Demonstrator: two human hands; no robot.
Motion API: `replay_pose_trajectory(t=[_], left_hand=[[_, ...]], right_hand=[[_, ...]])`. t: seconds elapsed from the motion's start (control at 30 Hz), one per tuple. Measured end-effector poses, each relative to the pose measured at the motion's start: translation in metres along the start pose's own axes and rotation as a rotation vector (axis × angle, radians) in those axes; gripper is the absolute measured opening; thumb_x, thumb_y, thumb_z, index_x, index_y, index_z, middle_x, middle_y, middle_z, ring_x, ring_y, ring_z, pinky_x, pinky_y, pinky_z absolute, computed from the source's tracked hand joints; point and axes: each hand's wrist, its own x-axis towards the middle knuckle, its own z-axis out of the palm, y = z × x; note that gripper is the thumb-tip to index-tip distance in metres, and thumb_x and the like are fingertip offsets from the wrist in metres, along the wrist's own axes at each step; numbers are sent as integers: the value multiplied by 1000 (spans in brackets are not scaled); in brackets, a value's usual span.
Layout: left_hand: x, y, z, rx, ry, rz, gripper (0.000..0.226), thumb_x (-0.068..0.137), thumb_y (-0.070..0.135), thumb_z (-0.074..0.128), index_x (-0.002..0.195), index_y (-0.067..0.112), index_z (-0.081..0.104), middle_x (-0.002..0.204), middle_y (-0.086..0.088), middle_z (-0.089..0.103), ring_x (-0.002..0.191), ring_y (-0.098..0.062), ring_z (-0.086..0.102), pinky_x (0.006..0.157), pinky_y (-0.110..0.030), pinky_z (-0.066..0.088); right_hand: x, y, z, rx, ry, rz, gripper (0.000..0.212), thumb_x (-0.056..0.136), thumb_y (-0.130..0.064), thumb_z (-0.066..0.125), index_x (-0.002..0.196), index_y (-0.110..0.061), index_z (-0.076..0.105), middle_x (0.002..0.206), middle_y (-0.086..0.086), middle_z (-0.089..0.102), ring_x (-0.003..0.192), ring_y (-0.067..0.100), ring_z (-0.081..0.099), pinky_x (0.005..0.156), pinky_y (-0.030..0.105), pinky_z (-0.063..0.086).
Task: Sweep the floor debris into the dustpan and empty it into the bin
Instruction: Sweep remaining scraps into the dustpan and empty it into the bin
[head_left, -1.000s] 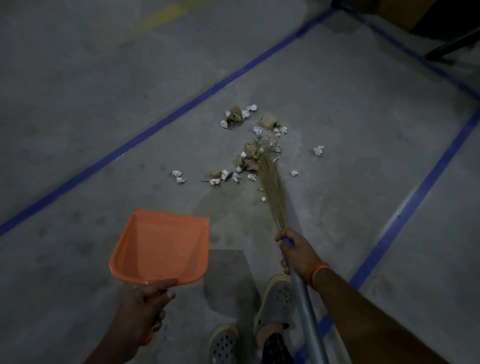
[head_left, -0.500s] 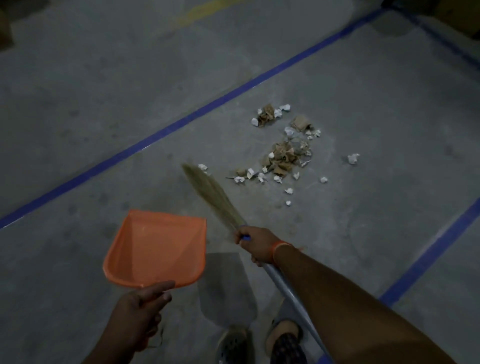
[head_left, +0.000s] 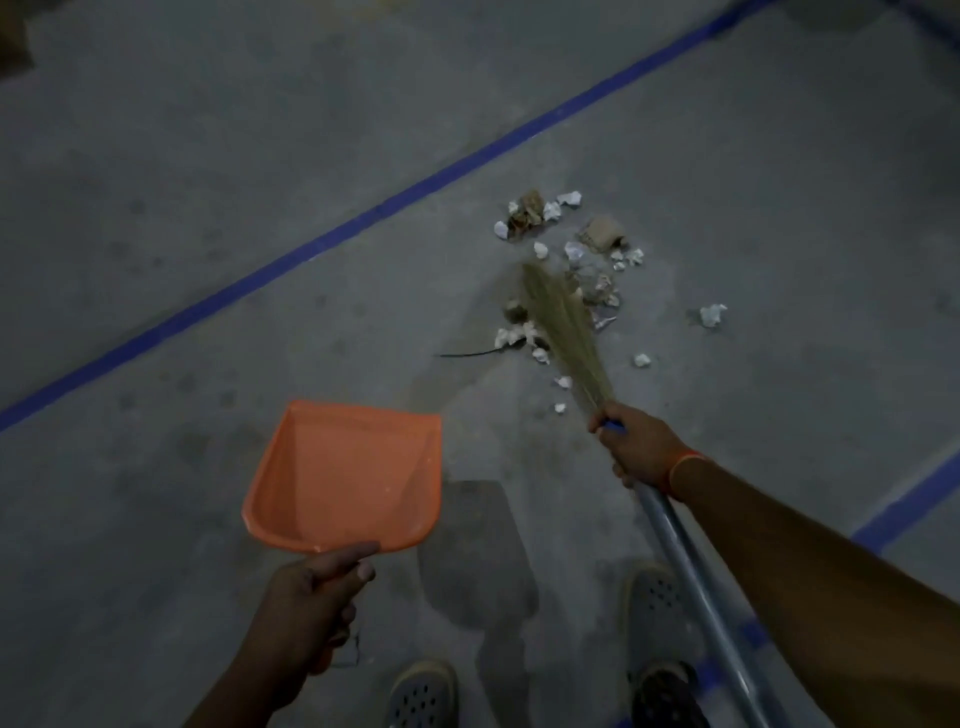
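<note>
My left hand (head_left: 306, 597) grips the handle of an orange dustpan (head_left: 348, 473), held above the concrete floor with its mouth pointing away from me. My right hand (head_left: 636, 449) is closed around a broom (head_left: 563, 327) where the grey pole meets the straw bristles. The bristle tip lies over the left part of a debris pile (head_left: 566, 249) of crumpled white paper and brown scraps. A few white bits (head_left: 712, 314) lie apart to the right. The dustpan holds nothing visible. No bin is in view.
Blue tape lines cross the floor: one diagonal (head_left: 363, 221) beyond the dustpan, another (head_left: 904, 506) at the right. My two feet in perforated clogs (head_left: 423, 693) stand at the bottom edge. A thin dark strand (head_left: 467, 354) lies left of the debris.
The broom has swung from the left, near the dustpan, back to the right onto the debris pile. The dustpan has stayed almost in place in my left hand.
</note>
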Motion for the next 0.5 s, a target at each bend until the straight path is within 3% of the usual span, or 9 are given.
replay_pose_trajectory(t=[0.13, 0.27, 0.33, 0.4, 0.5], left_hand=[[-3, 12, 54, -58, 34, 8, 24, 95, 6, 66, 116, 13, 74, 58, -8, 40, 41, -12, 33, 42, -13, 26], [-6, 25, 98, -85, 67, -24, 23, 96, 8, 64, 117, 16, 72, 56, -6, 39, 38, -9, 31, 40, -10, 24], [-6, 31, 118, -89, 87, -23, 24, 97, 7, 63, 117, 15, 72, 56, -5, 43, 38, -9, 32, 41, -10, 24], [-2, 34, 136, -91, 104, -23, 25, 96, 6, 63, 118, 15, 72, 64, -7, 51, 41, -10, 35, 43, -12, 25], [7, 36, 157, -85, 107, -19, 27, 96, 6, 64, 120, 14, 72, 65, -4, 55, 44, -10, 38, 46, -14, 25]], right_hand=[[-15, 38, -59, -78, -117, -46, 17, 96, -14, 49, 90, -27, 59, 70, 16, 55, 45, 22, 52, 43, 29, 46], [-18, 70, -91, -316, -313, -96, 16, 96, -17, 47, 94, -28, 59, 70, 9, 57, 48, 21, 53, 45, 30, 48], [-10, 81, -102, -463, -425, -126, 15, 93, -22, 45, 92, -33, 56, 78, 8, 62, 59, 26, 61, 59, 39, 56], [1, 90, -115, -598, -518, -151, 13, 93, -23, 45, 93, -33, 54, 90, 11, 65, 77, 30, 65, 76, 42, 54], [23, 92, -139, -629, -500, -178, 13, 95, -20, 47, 97, -29, 56, 90, 7, 63, 72, 23, 63, 76, 32, 51]])
